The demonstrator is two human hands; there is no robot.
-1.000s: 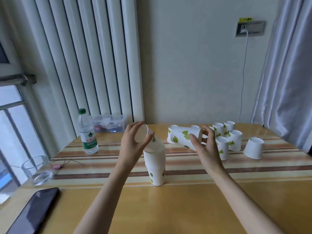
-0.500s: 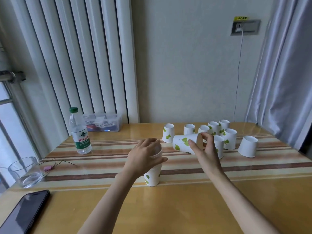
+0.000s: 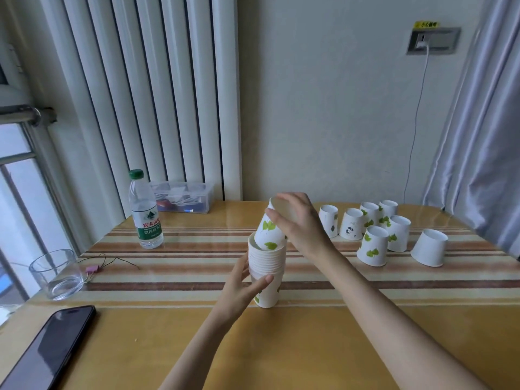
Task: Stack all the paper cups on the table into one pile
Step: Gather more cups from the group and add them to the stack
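A pile of white paper cups with green leaf prints [image 3: 267, 268] stands upright in the middle of the table. My left hand [image 3: 244, 285] grips the pile's lower part from the left. My right hand [image 3: 298, 220] holds one more cup [image 3: 268, 230] by its base, tilted, with its mouth end just inside the top of the pile. Several loose cups [image 3: 374, 246] stand upside down at the right, behind my right forearm.
A water bottle [image 3: 145, 211] and a clear plastic box [image 3: 183, 196] stand at the back left. A glass [image 3: 57, 274] and a dark phone [image 3: 47, 347] lie near the left edge. A thin wire with a pink clip [image 3: 92, 268] lies beside the glass. Curtain at right.
My right hand has carried its cup left and up from beside the loose cups to the top of the pile. My left hand slid from the pile's top down to its side.
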